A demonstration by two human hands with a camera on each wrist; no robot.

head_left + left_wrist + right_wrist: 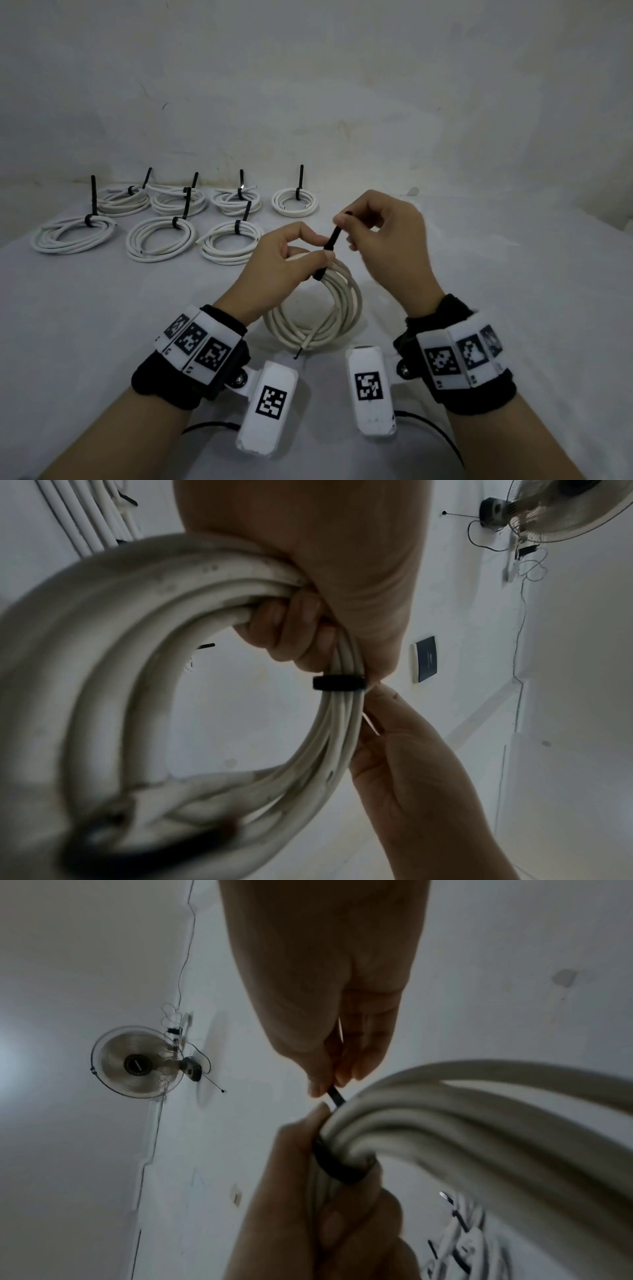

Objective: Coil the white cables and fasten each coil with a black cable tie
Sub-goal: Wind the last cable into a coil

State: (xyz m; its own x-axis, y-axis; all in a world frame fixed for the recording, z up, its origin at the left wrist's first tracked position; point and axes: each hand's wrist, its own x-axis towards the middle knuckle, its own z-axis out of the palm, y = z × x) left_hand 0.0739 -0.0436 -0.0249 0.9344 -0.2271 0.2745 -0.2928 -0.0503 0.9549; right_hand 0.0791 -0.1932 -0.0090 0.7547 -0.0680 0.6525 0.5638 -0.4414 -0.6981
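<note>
My left hand (274, 263) is gripping the round white cable coil (322, 315) at its top, above the grey cloth (102, 325). My right hand (383, 233) is pinching the black cable tie (330, 245) tail, which is pointing up and away, slightly rightward. Seven tied coils (161, 236) are lying far left. No legible writing.

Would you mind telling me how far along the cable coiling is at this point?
Done: seven tied coils lie on the table, each with a black tie's tail standing up. In hand: the left hand grips an eighth coil, already banded by a black cable tie, while the right hand pinches the tie's tail. Left: finishing this tie and setting the coil down. No loose cables are in view.
</note>
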